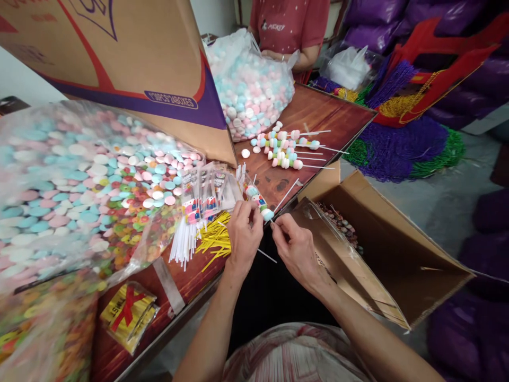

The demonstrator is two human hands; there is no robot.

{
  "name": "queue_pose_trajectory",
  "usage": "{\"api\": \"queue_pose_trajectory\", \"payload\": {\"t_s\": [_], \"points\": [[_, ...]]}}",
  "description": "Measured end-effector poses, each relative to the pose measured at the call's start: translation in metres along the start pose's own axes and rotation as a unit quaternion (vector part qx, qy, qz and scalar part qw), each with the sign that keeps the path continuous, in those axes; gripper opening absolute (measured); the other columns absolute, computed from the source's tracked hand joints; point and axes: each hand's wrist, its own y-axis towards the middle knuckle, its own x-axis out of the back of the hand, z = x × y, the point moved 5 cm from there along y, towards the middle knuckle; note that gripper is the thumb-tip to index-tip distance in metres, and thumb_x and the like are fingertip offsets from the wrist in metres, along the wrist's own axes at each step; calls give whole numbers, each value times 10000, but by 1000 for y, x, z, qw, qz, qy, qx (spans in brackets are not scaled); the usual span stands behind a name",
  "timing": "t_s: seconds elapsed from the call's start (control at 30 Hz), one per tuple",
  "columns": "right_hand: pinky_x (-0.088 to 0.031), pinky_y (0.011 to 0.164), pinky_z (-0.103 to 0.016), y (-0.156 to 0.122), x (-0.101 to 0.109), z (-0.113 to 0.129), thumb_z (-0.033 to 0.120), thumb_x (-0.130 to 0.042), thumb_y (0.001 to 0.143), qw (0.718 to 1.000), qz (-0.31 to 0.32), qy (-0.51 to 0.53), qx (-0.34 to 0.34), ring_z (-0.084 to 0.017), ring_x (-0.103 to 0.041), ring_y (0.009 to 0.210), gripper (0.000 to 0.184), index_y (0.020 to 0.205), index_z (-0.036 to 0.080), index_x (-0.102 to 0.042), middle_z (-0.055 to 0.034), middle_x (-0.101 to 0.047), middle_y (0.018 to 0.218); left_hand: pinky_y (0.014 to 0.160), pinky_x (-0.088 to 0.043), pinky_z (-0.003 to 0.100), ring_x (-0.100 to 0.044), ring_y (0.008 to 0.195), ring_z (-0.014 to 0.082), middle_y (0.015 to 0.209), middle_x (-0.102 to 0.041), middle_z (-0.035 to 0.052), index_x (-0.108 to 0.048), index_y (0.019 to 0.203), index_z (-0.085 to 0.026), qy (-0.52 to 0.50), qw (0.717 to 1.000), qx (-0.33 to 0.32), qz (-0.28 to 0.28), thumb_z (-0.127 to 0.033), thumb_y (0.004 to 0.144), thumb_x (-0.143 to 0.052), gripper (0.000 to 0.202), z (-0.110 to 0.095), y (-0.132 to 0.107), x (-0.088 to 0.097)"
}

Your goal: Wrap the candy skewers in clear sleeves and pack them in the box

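Observation:
Between my two hands is a candy skewer [260,203] of pastel pieces, partly covered by a clear printed wrapper. My left hand [245,233] is closed, its thumb and fingers pinched at the skewer's near side. A thin white stick [267,256] shows beyond that hand, past the table edge; how it is held is hidden. My right hand [296,246] is closed in a pinch at the skewer's lower end, where a short white stick end shows. Just left of my left hand lie gold twist ties [214,239], white sticks [185,241] and printed clear wrappers [209,191].
Finished-looking candy skewers [284,148] lie on the brown table [318,109]. Large bags of pastel candies [59,180] [254,85] flank a tall carton [139,58]. An open cardboard box [397,254] stands right, below the table edge. A person [290,26] is across the table.

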Motion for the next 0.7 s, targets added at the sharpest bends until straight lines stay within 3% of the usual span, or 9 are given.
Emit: {"api": "queue_pose_trajectory", "payload": {"t_s": [0.17, 0.33, 0.4, 0.53, 0.6, 0.7], "points": [[-339, 538, -210, 4, 7, 5, 230, -447, 965, 999, -26, -25, 21, -95, -406, 499, 185, 826, 208, -567, 44, -480, 602, 792, -427, 312, -560, 822, 187, 854, -604, 42, -608, 842, -232, -22, 995, -62, 70, -197, 904, -528, 108, -7, -6, -2], [-301, 537, -220, 0, 1, 16, 172, -421, 959, 993, 35, -39, 107, -87, -372, 510, 251, 740, 198, -541, 40, -452, 601, 686, -424, 273, -524, 715, 156, 789, -554, 5, -580, 886, -234, -159, 982, 100, 18, -294, 937, -521, 98, 8, -8, 5], [-309, 542, -216, 0, 2, 14, 178, -434, 954, 995, 27, -22, 91, -85, -370, 515, 240, 744, 198, -548, 43, -446, 606, 699, -414, 273, -514, 724, 155, 790, -548, 4, -578, 855, -230, -148, 984, 89, 37, -287, 932, -528, 108, 5, -7, 5], [-336, 554, -209, 4, 5, 6, 218, -472, 955, 999, -6, 34, 38, -83, -368, 521, 186, 806, 196, -582, 54, -442, 617, 733, -396, 295, -513, 753, 165, 808, -551, 14, -584, 807, -223, -73, 992, -22, 105, -221, 897, -565, 92, -6, -6, 3], [-339, 557, -211, 5, 4, 3, 238, -486, 958, 998, 1, 65, 26, -83, -373, 531, 177, 823, 191, -590, 53, -449, 627, 732, -400, 294, -517, 752, 163, 811, -555, 15, -587, 831, -225, -80, 992, -10, 95, -225, 910, -554, 85, -2, -7, 3], [-336, 546, -215, 5, 3, -2, 289, -500, 966, 992, 1, 121, -15, -88, -387, 555, 189, 847, 184, -603, 46, -459, 647, 755, -427, 282, -534, 772, 157, 829, -569, 17, -598, 868, -226, -133, 988, 60, 53, -304, 929, -561, 105, 6, -9, 2]]}}
